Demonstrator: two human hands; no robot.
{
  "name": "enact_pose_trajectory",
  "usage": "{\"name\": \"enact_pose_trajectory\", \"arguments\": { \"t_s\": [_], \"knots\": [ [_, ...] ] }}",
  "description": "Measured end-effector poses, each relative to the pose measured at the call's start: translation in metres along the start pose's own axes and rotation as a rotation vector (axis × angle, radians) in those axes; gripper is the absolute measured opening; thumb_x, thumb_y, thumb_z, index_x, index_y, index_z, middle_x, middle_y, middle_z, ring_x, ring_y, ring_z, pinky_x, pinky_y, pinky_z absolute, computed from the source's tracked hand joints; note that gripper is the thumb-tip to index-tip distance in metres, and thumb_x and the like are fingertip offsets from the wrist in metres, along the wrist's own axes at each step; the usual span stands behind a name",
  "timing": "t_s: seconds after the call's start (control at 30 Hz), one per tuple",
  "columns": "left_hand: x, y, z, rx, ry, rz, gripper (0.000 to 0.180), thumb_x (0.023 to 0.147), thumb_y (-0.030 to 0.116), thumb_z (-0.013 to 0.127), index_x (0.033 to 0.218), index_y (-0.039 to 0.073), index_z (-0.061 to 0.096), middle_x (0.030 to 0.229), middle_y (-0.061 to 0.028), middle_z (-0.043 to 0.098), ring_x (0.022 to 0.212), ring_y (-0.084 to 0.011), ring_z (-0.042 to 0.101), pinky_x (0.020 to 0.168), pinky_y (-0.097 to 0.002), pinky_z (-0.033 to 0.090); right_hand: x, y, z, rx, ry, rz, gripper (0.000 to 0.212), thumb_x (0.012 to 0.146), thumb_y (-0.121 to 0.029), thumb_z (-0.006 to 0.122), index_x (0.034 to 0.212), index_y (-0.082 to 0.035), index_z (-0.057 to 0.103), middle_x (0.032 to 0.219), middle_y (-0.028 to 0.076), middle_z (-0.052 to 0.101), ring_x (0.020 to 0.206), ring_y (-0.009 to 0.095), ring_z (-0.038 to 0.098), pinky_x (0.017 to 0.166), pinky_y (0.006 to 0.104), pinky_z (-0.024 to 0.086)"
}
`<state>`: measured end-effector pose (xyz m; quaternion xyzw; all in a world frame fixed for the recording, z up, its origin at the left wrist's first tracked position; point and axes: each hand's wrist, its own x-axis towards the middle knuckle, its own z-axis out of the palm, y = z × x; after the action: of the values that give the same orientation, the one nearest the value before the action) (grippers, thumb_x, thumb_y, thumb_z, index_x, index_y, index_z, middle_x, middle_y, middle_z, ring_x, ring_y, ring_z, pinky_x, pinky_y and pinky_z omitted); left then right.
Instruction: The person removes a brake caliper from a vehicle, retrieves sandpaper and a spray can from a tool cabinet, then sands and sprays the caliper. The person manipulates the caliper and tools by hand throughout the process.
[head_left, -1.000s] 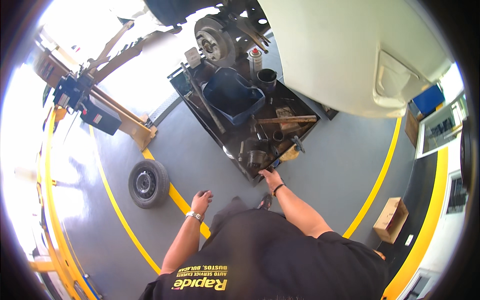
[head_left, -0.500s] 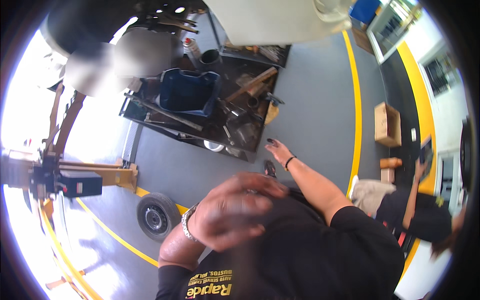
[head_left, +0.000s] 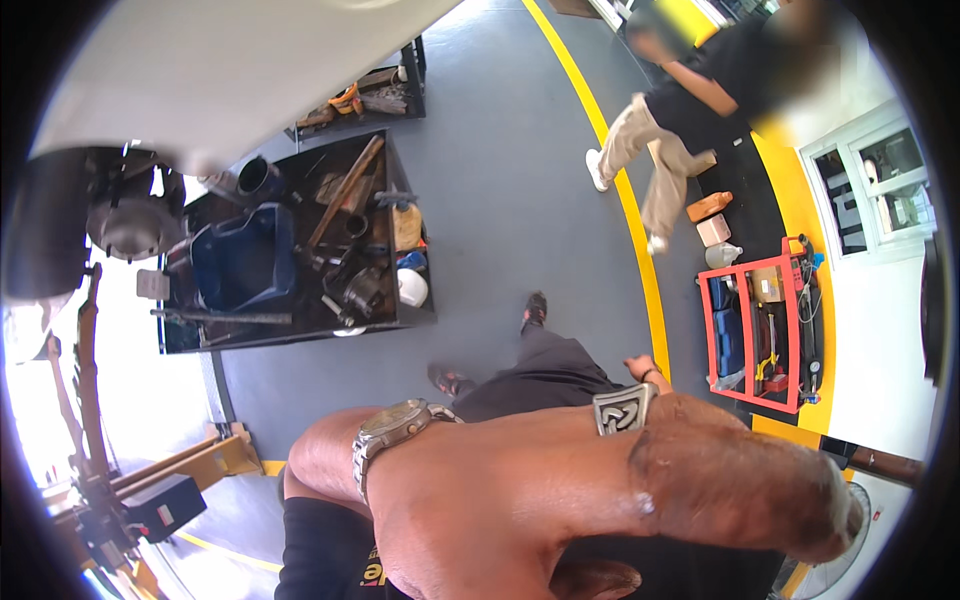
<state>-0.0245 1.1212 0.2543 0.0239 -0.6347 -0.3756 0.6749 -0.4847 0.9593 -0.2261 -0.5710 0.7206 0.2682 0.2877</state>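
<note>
My left hand (head_left: pixel 480 500) fills the lower middle, very close, with a metal watch (head_left: pixel 400 425) on the wrist and a square patterned ring (head_left: pixel 622 411) on a finger. Its front finger stretches rightward in a bend, apart from the thumb below, and nothing shows between them. Behind it, my right hand (head_left: pixel 640 368) hangs low beside my leg, small and partly covered by the left. A dark band circles that wrist. Its fingers look loosely open, with no object visible in them.
A black workbench tray (head_left: pixel 405 260) at left holds a blue bin (head_left: pixel 240 260), a wooden stick and several tools. A car body panel (head_left: pixel 230 70) overhangs at upper left. A person (head_left: pixel 700 90) walks at upper right, near a red tool cart (head_left: pixel 755 335).
My left hand has come much closer and moved right. The view has swung right, bringing the red cart into sight. My right hand now hangs lower, and the other person stands farther forward.
</note>
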Motion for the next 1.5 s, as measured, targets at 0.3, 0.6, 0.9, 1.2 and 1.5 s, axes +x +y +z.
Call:
{"name": "enact_pose_trajectory", "arguments": {
  "t_s": [0.3,0.6,0.9,1.2,1.5],
  "knots": [
    [0.087,-0.195,-0.040,0.524,-0.098,-0.142,0.056,0.090,0.006,0.072,0.143,0.007,0.057,0.138,-0.0246,0.059,0.121,-0.0402,0.064,0.102,-0.0519,0.053,0.144,0.072,-0.025,0.419,-0.346,0.019,0.046,0.095,-0.044,0.068,0.122,-0.007,0.071,0.092,0.008,0.072,0.077,0.021,0.068,0.065,0.0398,0.054],
    [-0.190,-0.372,-0.159,1.266,0.117,-1.734,0.064,0.095,0.037,0.068,0.152,0.014,0.049,0.151,-0.0258,0.050,0.133,-0.0454,0.055,0.112,-0.0501,0.047,0.263,-0.076,-0.234,0.661,-0.169,-0.283,0.043,0.099,-0.039,0.066,0.129,-0.009,0.066,0.108,0.004,0.072,0.084,0.018,0.069,0.068,0.0355,0.055],
    [-0.300,-0.437,-0.217,0.826,0.445,-2.402,0.049,0.093,0.044,0.061,0.113,0.002,0.077,0.113,-0.0174,0.078,0.106,-0.0358,0.074,0.093,-0.0446,0.057,0.421,-0.257,-0.360,0.262,-0.025,-0.426,0.050,0.096,-0.041,0.069,0.129,-0.003,0.069,0.109,0.011,0.076,0.089,0.019,0.074,0.080,0.0371,0.058],
    [-0.078,-0.645,-0.651,1.051,0.285,-2.110,0.053,0.095,0.040,0.061,0.136,0.008,0.067,0.141,-0.0221,0.064,0.133,-0.0378,0.060,0.112,-0.0465,0.048,0.523,-0.241,-0.503,0.255,-0.116,-0.041,0.046,0.095,-0.036,0.068,0.121,0.002,0.072,0.098,0.017,0.076,0.084,0.027,0.074,0.078,0.0408,0.058],
    [0.227,-0.853,-1.011,1.074,0.528,-1.435,0.043,0.097,0.032,0.065,0.133,0.009,0.067,0.123,-0.0160,0.075,0.114,-0.0331,0.071,0.100,-0.0414,0.056,0.644,-0.393,-0.646,0.582,-0.227,0.404,0.044,0.097,-0.034,0.066,0.120,0.003,0.070,0.101,0.017,0.072,0.088,0.029,0.070,0.074,0.0440,0.052]
  ]
}}
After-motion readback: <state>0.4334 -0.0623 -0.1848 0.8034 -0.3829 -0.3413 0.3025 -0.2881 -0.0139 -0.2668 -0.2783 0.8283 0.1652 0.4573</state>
